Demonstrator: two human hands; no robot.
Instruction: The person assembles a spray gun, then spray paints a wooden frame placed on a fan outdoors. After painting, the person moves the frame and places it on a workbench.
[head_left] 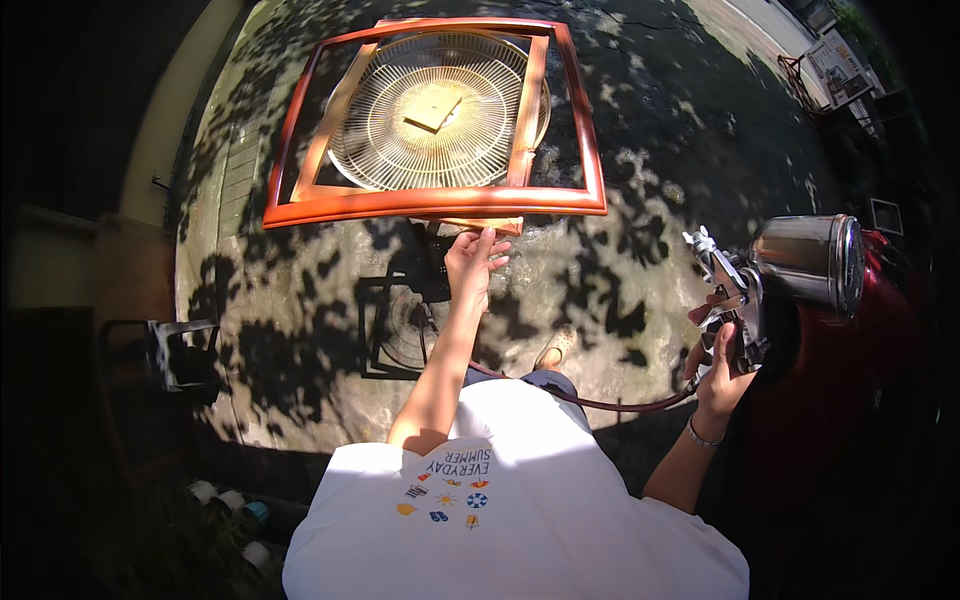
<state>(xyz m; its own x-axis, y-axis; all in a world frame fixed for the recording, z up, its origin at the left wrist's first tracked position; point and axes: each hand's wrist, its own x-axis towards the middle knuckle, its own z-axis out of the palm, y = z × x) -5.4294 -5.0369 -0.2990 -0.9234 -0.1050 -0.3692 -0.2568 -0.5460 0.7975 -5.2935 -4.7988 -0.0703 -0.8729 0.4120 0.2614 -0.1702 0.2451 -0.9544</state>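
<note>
Left hand (472, 268) is up at the near edge of the work, palm partly open, fingers loosely bent. Fingertips are right at the short wood strip (505, 227) sticking out under the frame; can't tell if I'm pinching it or just touching. Right hand (722, 372) is off to my right, wrapped round the handle of a metal spray gun (735, 300). Shiny cylindrical cup (800, 258) sits on the gun's right side, tipped over sideways. Trigger position: can't tell.

Red-brown wooden frame (430, 203) is ahead of me, top centre, long near rail facing me, glossy in the sun. It lies over paler wood slats (337, 130), which run across a round wire fan grille (480, 150). Small square block (432, 107) is at the grille's middle. Whole stack stands clear of the ground; its shadow (375, 330) falls on the paving just left of my forearm.

Dark red hose (640, 408) runs from the gun across in front of my white shirt (540, 490). Bracelet (704, 437) on right wrist. One beige clog (557, 347) shows below. Large red surface (835, 365) beside the gun, mostly in shade.
</note>
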